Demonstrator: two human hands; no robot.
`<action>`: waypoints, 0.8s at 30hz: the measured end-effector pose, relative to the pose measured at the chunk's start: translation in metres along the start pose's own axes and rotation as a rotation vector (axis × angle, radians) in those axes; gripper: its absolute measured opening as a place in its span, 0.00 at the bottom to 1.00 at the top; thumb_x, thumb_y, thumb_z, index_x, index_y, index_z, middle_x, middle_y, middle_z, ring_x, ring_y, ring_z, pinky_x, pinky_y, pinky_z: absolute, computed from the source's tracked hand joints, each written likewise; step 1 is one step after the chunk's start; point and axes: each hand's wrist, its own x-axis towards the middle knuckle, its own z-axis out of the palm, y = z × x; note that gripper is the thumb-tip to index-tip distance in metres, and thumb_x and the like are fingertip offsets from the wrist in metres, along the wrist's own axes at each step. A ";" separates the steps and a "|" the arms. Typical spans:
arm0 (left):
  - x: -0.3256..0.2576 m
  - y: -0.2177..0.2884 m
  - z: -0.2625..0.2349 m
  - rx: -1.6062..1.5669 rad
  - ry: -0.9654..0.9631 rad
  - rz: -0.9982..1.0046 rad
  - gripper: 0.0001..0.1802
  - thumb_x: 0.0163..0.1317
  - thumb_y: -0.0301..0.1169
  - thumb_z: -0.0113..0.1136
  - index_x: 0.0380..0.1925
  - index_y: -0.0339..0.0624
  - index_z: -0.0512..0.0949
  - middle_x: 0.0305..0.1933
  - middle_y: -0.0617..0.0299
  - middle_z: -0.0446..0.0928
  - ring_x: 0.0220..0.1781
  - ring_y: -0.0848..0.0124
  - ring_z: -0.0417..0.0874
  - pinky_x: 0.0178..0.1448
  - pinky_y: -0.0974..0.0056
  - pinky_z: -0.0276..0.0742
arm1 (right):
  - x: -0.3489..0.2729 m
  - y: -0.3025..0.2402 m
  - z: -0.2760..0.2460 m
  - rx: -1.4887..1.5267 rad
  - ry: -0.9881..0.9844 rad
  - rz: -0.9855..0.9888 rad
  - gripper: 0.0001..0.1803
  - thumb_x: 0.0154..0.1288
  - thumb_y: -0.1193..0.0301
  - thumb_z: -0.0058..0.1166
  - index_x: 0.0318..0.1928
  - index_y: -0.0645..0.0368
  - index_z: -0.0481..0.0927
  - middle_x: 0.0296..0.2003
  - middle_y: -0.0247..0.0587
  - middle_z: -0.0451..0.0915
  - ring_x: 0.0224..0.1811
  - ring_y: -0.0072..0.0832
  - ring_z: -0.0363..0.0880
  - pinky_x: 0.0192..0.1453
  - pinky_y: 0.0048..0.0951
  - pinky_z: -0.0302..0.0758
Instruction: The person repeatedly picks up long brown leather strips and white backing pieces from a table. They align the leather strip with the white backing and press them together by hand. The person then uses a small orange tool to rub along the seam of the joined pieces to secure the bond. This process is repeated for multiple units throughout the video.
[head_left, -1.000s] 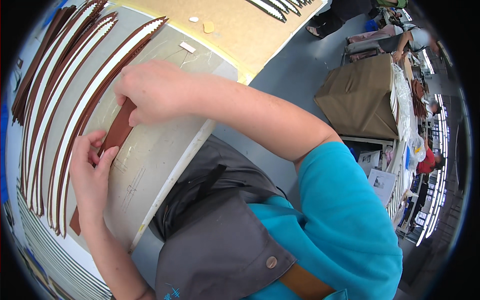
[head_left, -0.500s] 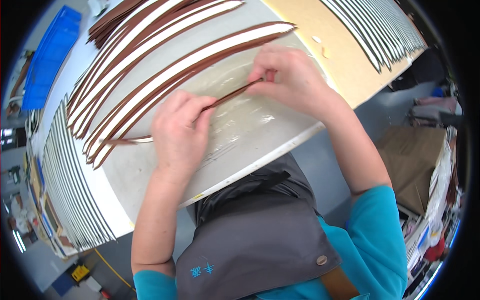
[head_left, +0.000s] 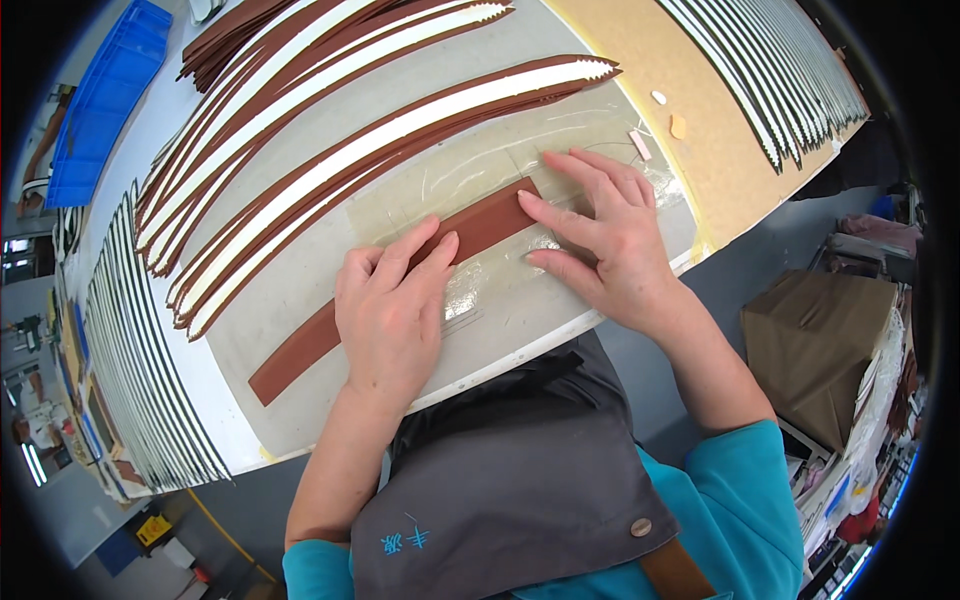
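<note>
A reddish-brown strip (head_left: 487,226) lies flat, brown face up, across the grey work surface (head_left: 300,425) and a shiny clear sheet (head_left: 400,203). My left hand (head_left: 395,310) rests over its middle, fingers spread and fingertips on the strip. At the strip's right end is my right hand (head_left: 610,240), its fingers apart, one fingertip touching the strip's edge. Beyond them lie long brown strips with white centres (head_left: 400,125), several overlapping, some with notched ends. The part of the strip under my left hand is hidden.
Rows of thin dark-edged white strips lie at the left (head_left: 140,350) and far right (head_left: 745,85). Small pale pieces (head_left: 678,126) sit on the tan board (head_left: 640,50). A blue bin (head_left: 105,100) stands far left. The table's front edge (head_left: 520,352) runs close to my body.
The strip was held folded narrow between both hands; now it lies flat with its brown face up. Both hands have lowered and opened, and the left has shifted right.
</note>
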 end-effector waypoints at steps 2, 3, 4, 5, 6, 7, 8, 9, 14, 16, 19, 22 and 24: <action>-0.001 -0.002 0.001 0.010 0.006 -0.012 0.17 0.63 0.23 0.71 0.52 0.46 0.91 0.61 0.65 0.87 0.46 0.61 0.75 0.55 0.62 0.76 | 0.001 0.000 0.000 -0.011 -0.051 0.001 0.30 0.58 0.62 0.76 0.63 0.41 0.87 0.73 0.45 0.73 0.77 0.50 0.67 0.77 0.51 0.62; -0.001 -0.003 0.001 0.016 0.004 -0.016 0.17 0.63 0.23 0.71 0.52 0.46 0.91 0.61 0.65 0.87 0.46 0.61 0.75 0.55 0.62 0.76 | 0.002 0.001 0.000 -0.004 -0.055 0.006 0.30 0.58 0.62 0.76 0.64 0.41 0.87 0.74 0.45 0.73 0.79 0.50 0.65 0.78 0.51 0.61; -0.002 -0.004 0.001 0.022 0.000 -0.020 0.17 0.63 0.22 0.70 0.52 0.46 0.91 0.62 0.65 0.87 0.47 0.61 0.75 0.56 0.63 0.75 | 0.002 0.001 0.001 0.006 -0.060 0.012 0.30 0.58 0.62 0.75 0.64 0.41 0.87 0.74 0.46 0.72 0.80 0.51 0.64 0.78 0.52 0.60; -0.002 -0.005 0.001 0.018 -0.006 -0.022 0.17 0.63 0.22 0.70 0.52 0.46 0.91 0.62 0.65 0.86 0.47 0.61 0.75 0.56 0.63 0.75 | 0.002 0.001 0.001 0.016 -0.066 0.019 0.30 0.58 0.62 0.75 0.64 0.40 0.87 0.75 0.46 0.71 0.81 0.51 0.62 0.79 0.53 0.60; -0.001 -0.005 0.000 0.014 -0.012 -0.023 0.17 0.63 0.22 0.70 0.52 0.46 0.90 0.62 0.65 0.86 0.47 0.61 0.75 0.56 0.63 0.75 | 0.002 0.001 0.001 0.021 -0.069 0.019 0.30 0.59 0.62 0.75 0.64 0.40 0.87 0.75 0.46 0.71 0.82 0.51 0.62 0.80 0.53 0.60; 0.000 -0.006 0.000 0.009 -0.015 -0.022 0.17 0.63 0.22 0.70 0.52 0.46 0.90 0.62 0.65 0.86 0.48 0.61 0.75 0.57 0.63 0.75 | 0.002 0.001 0.001 0.024 -0.071 0.019 0.30 0.59 0.62 0.75 0.64 0.39 0.87 0.76 0.47 0.71 0.82 0.51 0.61 0.80 0.54 0.59; 0.000 -0.007 0.000 0.014 -0.020 -0.020 0.17 0.64 0.21 0.70 0.52 0.46 0.90 0.62 0.65 0.86 0.48 0.61 0.75 0.57 0.63 0.74 | 0.003 0.001 0.001 0.028 -0.073 0.019 0.29 0.59 0.62 0.75 0.63 0.39 0.87 0.76 0.47 0.70 0.82 0.51 0.61 0.80 0.54 0.59; -0.001 -0.007 -0.001 0.019 -0.025 -0.018 0.17 0.64 0.21 0.70 0.52 0.46 0.90 0.62 0.64 0.86 0.48 0.61 0.75 0.57 0.63 0.74 | 0.003 0.002 0.001 0.038 -0.073 0.021 0.29 0.59 0.62 0.75 0.63 0.38 0.87 0.76 0.47 0.70 0.82 0.51 0.60 0.80 0.54 0.59; 0.001 -0.008 -0.003 0.038 -0.048 0.003 0.17 0.64 0.21 0.70 0.52 0.45 0.90 0.62 0.63 0.86 0.49 0.61 0.75 0.58 0.62 0.74 | 0.004 0.002 0.004 0.054 -0.018 0.027 0.26 0.59 0.60 0.75 0.59 0.41 0.89 0.73 0.50 0.73 0.81 0.50 0.62 0.81 0.54 0.61; 0.001 -0.008 -0.003 0.043 -0.052 0.014 0.18 0.64 0.21 0.70 0.53 0.46 0.90 0.62 0.63 0.86 0.49 0.62 0.75 0.57 0.63 0.74 | 0.004 0.001 0.004 0.052 -0.015 0.038 0.25 0.59 0.60 0.75 0.58 0.40 0.90 0.72 0.50 0.73 0.81 0.50 0.62 0.81 0.54 0.61; 0.000 -0.008 0.000 0.043 -0.035 0.026 0.18 0.63 0.21 0.70 0.54 0.47 0.90 0.61 0.62 0.85 0.48 0.62 0.75 0.54 0.64 0.75 | 0.005 0.001 0.005 0.047 0.001 0.043 0.23 0.59 0.59 0.75 0.57 0.40 0.90 0.72 0.49 0.73 0.81 0.50 0.63 0.80 0.54 0.62; 0.002 -0.009 0.004 0.024 -0.016 0.018 0.19 0.60 0.25 0.73 0.52 0.53 0.91 0.58 0.66 0.86 0.46 0.61 0.75 0.55 0.61 0.74 | 0.004 0.002 0.007 0.050 0.012 0.042 0.23 0.59 0.59 0.75 0.57 0.39 0.91 0.72 0.48 0.74 0.81 0.50 0.63 0.80 0.54 0.63; 0.002 -0.010 0.003 0.027 -0.019 0.025 0.19 0.60 0.25 0.73 0.52 0.53 0.91 0.58 0.66 0.85 0.47 0.61 0.75 0.55 0.61 0.74 | 0.004 0.003 0.008 0.057 0.018 0.044 0.22 0.60 0.59 0.75 0.56 0.38 0.91 0.72 0.47 0.75 0.81 0.50 0.64 0.80 0.54 0.63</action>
